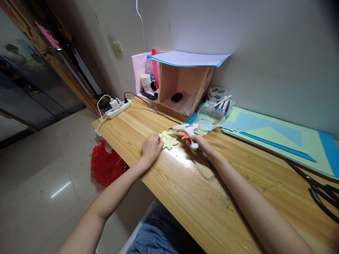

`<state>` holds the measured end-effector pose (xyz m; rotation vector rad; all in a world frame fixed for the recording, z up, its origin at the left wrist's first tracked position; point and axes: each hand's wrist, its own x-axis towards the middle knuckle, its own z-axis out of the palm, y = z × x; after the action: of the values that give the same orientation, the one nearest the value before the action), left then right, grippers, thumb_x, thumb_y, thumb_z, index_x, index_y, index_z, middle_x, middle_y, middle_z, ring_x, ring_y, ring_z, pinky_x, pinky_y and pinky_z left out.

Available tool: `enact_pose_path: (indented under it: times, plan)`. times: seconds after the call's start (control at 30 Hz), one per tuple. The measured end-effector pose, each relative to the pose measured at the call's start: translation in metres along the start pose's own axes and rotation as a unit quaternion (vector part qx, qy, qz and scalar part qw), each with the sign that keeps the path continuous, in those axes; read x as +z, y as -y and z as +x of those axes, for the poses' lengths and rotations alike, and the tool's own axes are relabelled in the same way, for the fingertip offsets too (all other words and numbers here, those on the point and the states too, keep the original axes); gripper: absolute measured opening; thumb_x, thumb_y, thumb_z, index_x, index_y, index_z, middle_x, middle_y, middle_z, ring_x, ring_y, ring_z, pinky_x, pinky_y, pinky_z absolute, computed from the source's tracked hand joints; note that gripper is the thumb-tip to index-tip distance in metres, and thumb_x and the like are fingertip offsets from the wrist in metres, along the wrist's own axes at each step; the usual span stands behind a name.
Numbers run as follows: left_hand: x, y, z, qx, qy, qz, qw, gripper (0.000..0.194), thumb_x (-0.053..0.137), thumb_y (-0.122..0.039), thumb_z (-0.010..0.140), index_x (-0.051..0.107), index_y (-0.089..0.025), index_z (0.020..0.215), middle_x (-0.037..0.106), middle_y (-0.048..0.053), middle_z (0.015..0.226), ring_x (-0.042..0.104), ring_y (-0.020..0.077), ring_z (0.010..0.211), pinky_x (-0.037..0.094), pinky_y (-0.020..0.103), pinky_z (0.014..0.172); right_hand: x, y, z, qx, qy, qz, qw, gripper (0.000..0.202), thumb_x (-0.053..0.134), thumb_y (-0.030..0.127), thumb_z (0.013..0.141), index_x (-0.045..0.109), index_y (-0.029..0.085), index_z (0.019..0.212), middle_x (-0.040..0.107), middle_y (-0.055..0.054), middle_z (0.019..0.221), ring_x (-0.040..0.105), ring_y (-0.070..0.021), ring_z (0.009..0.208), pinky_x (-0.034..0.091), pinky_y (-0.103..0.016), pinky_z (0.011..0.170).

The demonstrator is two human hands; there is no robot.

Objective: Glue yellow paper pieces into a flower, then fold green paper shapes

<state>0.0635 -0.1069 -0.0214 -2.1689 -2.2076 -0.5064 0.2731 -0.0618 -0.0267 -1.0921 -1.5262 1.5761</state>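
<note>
My right hand (195,140) is wrapped round a white hot glue gun (188,129) with an orange trigger. A glue stick (212,126) pokes out of its back, and its nozzle points left, just above a pale yellow paper cutout (169,140). That cutout lies on the wooden table and has pointed, layered, flower-like edges. At its left edge, my left hand (152,146) is closed, with curled fingers gripping the paper; the fingertips are partly hidden. From the gun's handle a black cord (205,157) runs down behind my right forearm.
Behind stands a pink open box (182,81) with a blue-edged sheet on top. Right of it are a clear plastic bowl (211,114), markers (224,104) and coloured sheets (267,130). Black scissors (317,190) lie far right. A power strip (119,109) sits at the table's left end; a red bag (106,165) is below.
</note>
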Motion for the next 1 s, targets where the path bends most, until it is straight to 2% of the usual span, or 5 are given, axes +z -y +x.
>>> enact_pose_path:
  times: [0.1, 0.23, 0.33, 0.53, 1.0]
  plan:
    - [0.002, 0.004, -0.001, -0.027, -0.008, -0.050, 0.998, 0.018, 0.042, -0.028, 0.080, 0.057, -0.020, 0.078, 0.060, 0.003, 0.086, 0.054, 0.0154, 0.076, 0.033, 0.025, 0.058, 0.001, 0.011, -0.003, -0.041, 0.000, -0.067, 0.997, 0.028, 0.046, 0.037, 0.072, 0.059, 0.013, 0.070, 0.048, 0.001, 0.055, 0.043, -0.0111, 0.053, 0.033, -0.024, 0.052]
    - [0.002, 0.005, -0.001, -0.039, -0.010, -0.076, 0.996, 0.016, 0.044, -0.028, 0.079, 0.058, -0.020, 0.077, 0.061, 0.001, 0.085, 0.055, 0.0140, 0.074, 0.032, 0.024, 0.057, 0.004, 0.025, -0.008, -0.037, 0.007, -0.154, 0.987, 0.025, 0.047, 0.037, 0.073, 0.057, 0.014, 0.070, 0.047, 0.001, 0.058, 0.042, -0.0111, 0.054, 0.032, -0.023, 0.051]
    - [0.002, 0.005, -0.001, -0.046, -0.013, -0.081, 0.996, 0.015, 0.046, -0.028, 0.078, 0.059, -0.020, 0.077, 0.061, 0.001, 0.083, 0.055, 0.0136, 0.073, 0.032, 0.024, 0.056, 0.008, 0.025, -0.009, -0.030, 0.016, -0.190, 0.981, 0.024, 0.046, 0.036, 0.073, 0.055, 0.015, 0.066, 0.048, 0.001, 0.060, 0.043, -0.0117, 0.056, 0.032, -0.023, 0.052]
    - [0.003, 0.005, -0.001, -0.039, -0.023, -0.089, 0.995, 0.014, 0.048, -0.028, 0.077, 0.059, -0.021, 0.076, 0.060, 0.000, 0.082, 0.054, 0.0127, 0.071, 0.031, 0.024, 0.055, 0.017, 0.019, -0.007, -0.010, 0.036, -0.219, 0.975, 0.025, 0.045, 0.037, 0.073, 0.055, 0.015, 0.065, 0.050, 0.000, 0.062, 0.046, -0.0130, 0.058, 0.033, -0.024, 0.054]
    - [0.004, 0.006, -0.003, -0.019, -0.034, -0.100, 0.994, 0.017, 0.048, -0.032, 0.079, 0.059, -0.020, 0.076, 0.061, 0.000, 0.084, 0.056, 0.0128, 0.073, 0.032, 0.023, 0.056, 0.022, 0.024, -0.009, 0.005, 0.041, -0.248, 0.968, 0.026, 0.042, 0.039, 0.073, 0.048, 0.016, 0.062, 0.045, 0.000, 0.060, 0.042, -0.0122, 0.056, 0.030, -0.024, 0.052]
